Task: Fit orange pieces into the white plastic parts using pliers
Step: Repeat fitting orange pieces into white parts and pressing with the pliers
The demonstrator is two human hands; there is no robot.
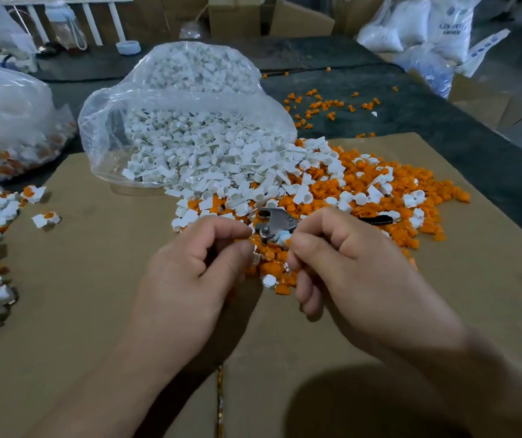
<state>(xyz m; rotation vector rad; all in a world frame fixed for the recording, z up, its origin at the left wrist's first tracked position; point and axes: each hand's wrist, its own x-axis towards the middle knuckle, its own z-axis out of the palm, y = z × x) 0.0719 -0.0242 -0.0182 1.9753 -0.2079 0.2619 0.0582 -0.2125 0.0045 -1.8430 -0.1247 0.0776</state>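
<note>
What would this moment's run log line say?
left hand: fingers curled, contents hidden | right hand: pinches white part | pliers: on orange pieces beyond both hands | bag: open, white parts spilled out

Small white tubular plastic parts (209, 153) are heaped at the upper centre and spilled down toward the middle of the frame. Small orange plastic pieces (411, 184) are spread in a loose pile at centre right, mixed with white ones along its left side. White parts with orange in them are gathered at the left edge. Metal pliers with a dark handle (272, 221) are laid flat on the pile at centre, head leftward, middle hidden
</note>
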